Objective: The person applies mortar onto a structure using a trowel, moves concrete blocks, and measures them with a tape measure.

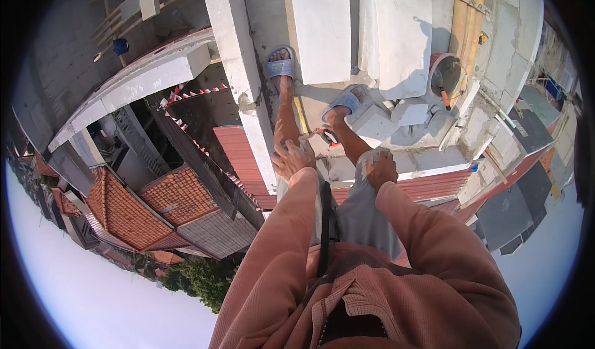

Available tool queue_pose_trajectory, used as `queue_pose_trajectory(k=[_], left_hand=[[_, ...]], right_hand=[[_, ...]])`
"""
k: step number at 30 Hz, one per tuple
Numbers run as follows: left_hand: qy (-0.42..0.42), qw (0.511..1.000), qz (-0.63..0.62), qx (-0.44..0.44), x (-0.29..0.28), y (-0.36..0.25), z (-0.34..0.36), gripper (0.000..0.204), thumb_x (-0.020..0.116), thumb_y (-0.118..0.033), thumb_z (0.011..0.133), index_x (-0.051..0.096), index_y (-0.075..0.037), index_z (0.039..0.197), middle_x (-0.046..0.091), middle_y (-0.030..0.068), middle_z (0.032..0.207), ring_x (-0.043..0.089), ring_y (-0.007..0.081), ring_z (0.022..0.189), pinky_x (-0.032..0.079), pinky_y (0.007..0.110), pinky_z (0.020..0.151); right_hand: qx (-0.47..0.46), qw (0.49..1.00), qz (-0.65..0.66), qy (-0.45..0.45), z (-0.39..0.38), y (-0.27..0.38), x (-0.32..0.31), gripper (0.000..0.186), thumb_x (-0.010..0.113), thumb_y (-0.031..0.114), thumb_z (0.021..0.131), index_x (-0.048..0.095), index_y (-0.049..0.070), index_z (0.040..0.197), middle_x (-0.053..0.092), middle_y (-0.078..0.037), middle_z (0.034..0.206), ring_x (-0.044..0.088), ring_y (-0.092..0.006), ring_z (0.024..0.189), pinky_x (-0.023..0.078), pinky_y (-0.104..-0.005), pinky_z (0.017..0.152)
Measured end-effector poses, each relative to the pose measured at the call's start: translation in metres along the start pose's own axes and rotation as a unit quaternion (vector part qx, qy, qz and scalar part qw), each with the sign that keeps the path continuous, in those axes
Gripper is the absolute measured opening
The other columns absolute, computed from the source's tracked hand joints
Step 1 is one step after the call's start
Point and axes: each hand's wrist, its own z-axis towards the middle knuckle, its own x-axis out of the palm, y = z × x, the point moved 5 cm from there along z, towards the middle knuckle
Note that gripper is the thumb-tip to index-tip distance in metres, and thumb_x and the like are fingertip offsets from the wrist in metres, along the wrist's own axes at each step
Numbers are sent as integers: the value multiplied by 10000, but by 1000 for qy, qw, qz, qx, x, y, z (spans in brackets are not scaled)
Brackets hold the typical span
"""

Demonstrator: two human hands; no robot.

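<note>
My left hand (pixel 291 159) rests over my left knee, fingers spread and bent, with nothing visible in them. My right hand (pixel 380 169) is curled over the grey fabric on my right knee. Between my feet, in blue sandals (pixel 280 69), lie a yellow strip-like tool (pixel 300 110) and a red-and-black handled tool (pixel 330 137), partly hidden by my leg. Cut white blocks (pixel 372 126) lie beside my right foot. Long white panels (pixel 319 27) lie beyond my feet.
A narrow white beam (pixel 230 52) runs left of me, beside a drop to red corrugated sheeting (pixel 238 157) and tiled roofs (pixel 111 206). Striped tape (pixel 192 132) hangs there. At right are a bucket (pixel 447 70) with an orange-handled tool (pixel 445 98) and bamboo poles (pixel 465 14).
</note>
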Motion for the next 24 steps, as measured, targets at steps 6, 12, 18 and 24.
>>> queue_pose_trajectory(k=[6,12,18,24], left_hand=[[3,997,74,34,-4,-17,-3,420,595,-458,893,739,-109,1077,595,101,1212,563,320,1072,451,453,923],[54,987,141,47,-14,-30,-2,475,515,-494,944,714,-101,1124,593,93,1239,543,308,1137,430,441,986],[15,977,201,67,-12,-38,-1,430,525,-534,914,735,-205,1094,613,54,1215,565,278,1161,437,436,992],[22,966,249,72,-12,-50,-8,415,542,-533,904,747,-214,1075,624,46,1209,568,275,1154,438,433,988]], right_hand=[[40,996,71,28,-12,-13,8,504,553,432,934,531,55,1269,533,-174,1230,561,-381,1178,512,-512,953],[18,986,165,8,-23,-16,29,479,625,365,898,547,15,1214,528,-221,1222,545,-420,1162,518,-506,940],[28,979,203,-3,-33,-15,57,574,637,393,880,496,6,1280,512,-192,1225,554,-393,1140,547,-483,877],[69,964,256,-11,-45,-18,68,531,634,389,881,530,6,1234,519,-223,1197,544,-418,1139,527,-486,918]])
